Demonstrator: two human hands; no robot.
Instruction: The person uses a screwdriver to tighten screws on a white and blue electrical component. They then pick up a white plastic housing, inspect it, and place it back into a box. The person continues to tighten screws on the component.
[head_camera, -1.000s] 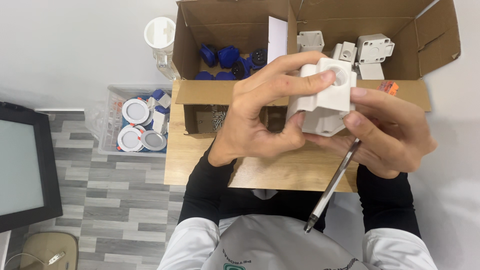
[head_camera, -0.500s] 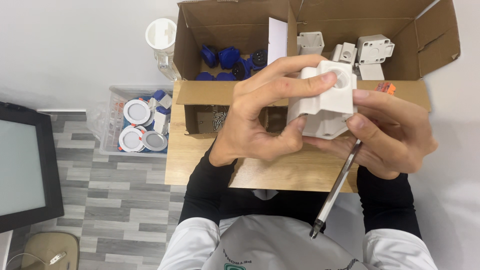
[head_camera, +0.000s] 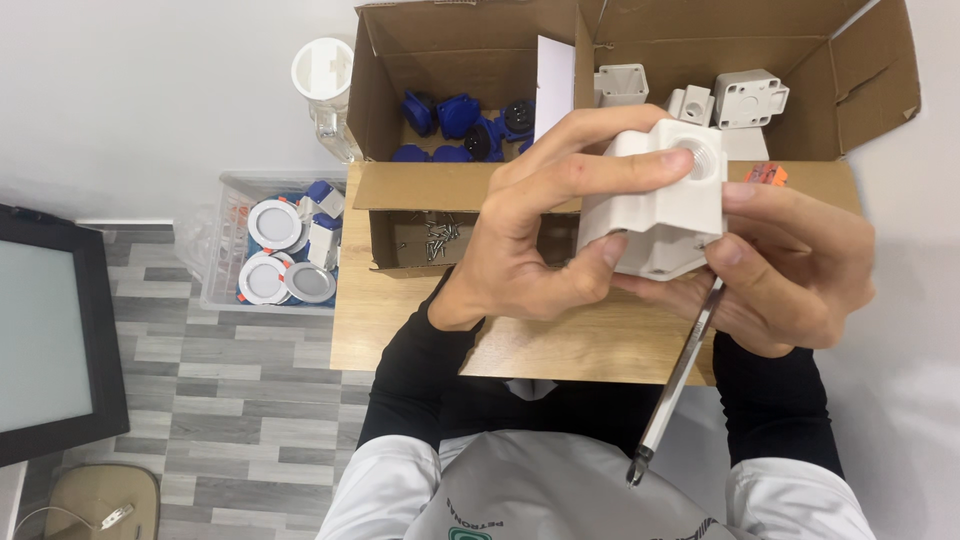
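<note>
We are holding a white box (head_camera: 665, 200) in both hands, up above the wooden table (head_camera: 400, 320). Our left hand (head_camera: 540, 240) is wrapping its fingers (head_camera: 600, 170) over the top of the box and pressing its thumb against the near side. Our right hand (head_camera: 790, 270) is cupping the box from the other side, fingers curled, and is also pinching a screwdriver (head_camera: 675, 385) whose tip is pointing down toward our lap. Behind the box, a big carton (head_camera: 870, 80) is standing open, keeping blue parts (head_camera: 460, 115) and more white boxes (head_camera: 750, 98). Under the box, a small carton (head_camera: 400, 190) is showing screws (head_camera: 438, 235). Left of the table, a clear bin (head_camera: 230, 185) is holding round lamps (head_camera: 275, 222).
</note>
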